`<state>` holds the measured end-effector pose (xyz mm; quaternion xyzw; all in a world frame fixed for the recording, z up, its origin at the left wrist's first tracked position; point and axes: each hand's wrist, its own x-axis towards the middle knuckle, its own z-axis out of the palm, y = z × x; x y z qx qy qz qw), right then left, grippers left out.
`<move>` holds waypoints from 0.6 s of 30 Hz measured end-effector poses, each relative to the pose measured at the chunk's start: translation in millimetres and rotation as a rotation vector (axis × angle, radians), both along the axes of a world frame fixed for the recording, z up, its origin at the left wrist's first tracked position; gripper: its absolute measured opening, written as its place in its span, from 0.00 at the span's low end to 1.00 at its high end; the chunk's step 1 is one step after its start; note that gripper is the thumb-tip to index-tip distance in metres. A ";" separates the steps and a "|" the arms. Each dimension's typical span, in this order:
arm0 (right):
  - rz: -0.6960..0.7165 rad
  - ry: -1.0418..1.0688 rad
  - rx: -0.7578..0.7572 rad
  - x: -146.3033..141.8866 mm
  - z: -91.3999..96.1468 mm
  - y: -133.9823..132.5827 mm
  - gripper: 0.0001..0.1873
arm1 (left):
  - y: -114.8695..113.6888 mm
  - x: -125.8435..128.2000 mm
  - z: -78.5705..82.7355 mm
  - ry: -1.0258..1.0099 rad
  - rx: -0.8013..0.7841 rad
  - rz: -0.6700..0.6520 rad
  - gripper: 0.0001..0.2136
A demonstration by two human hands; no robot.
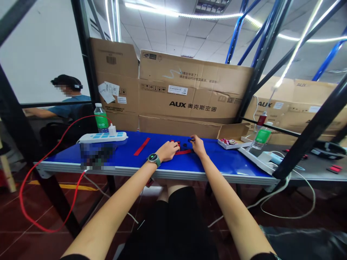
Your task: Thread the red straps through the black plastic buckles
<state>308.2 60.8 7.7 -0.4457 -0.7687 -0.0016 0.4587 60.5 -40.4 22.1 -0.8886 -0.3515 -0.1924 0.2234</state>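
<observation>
My left hand (167, 151), with a watch (153, 158) on its wrist, rests on the blue tabletop with its fingers curled in. Small red pieces (178, 143) show at its fingertips; what the fingers grip is hidden. My right hand (198, 146) pinches a small black piece (190, 140) just above the table. Between the hands lie another small black piece (184, 144) and a flat red strip (183, 152). A longer red strip (142, 146) lies apart, left of my left hand.
A power strip (103, 137) and a water bottle (101, 117) stand at the left, near a red cable (23, 195). An open cardboard box (230, 142) of small items sits at the right. Cardboard panels (162, 104) wall the back. Another person (70, 101) sits at the far left.
</observation>
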 end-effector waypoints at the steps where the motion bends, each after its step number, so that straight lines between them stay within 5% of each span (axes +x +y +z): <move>1: -0.001 -0.004 -0.003 0.2 0.2 -0.2 0.15 | -0.4 1.1 1.0 0.059 0.021 -0.010 0.11; 18: -0.008 -0.058 0.026 -1.6 6.3 -4.9 0.20 | -6.7 15.7 0.5 0.278 0.269 -0.315 0.10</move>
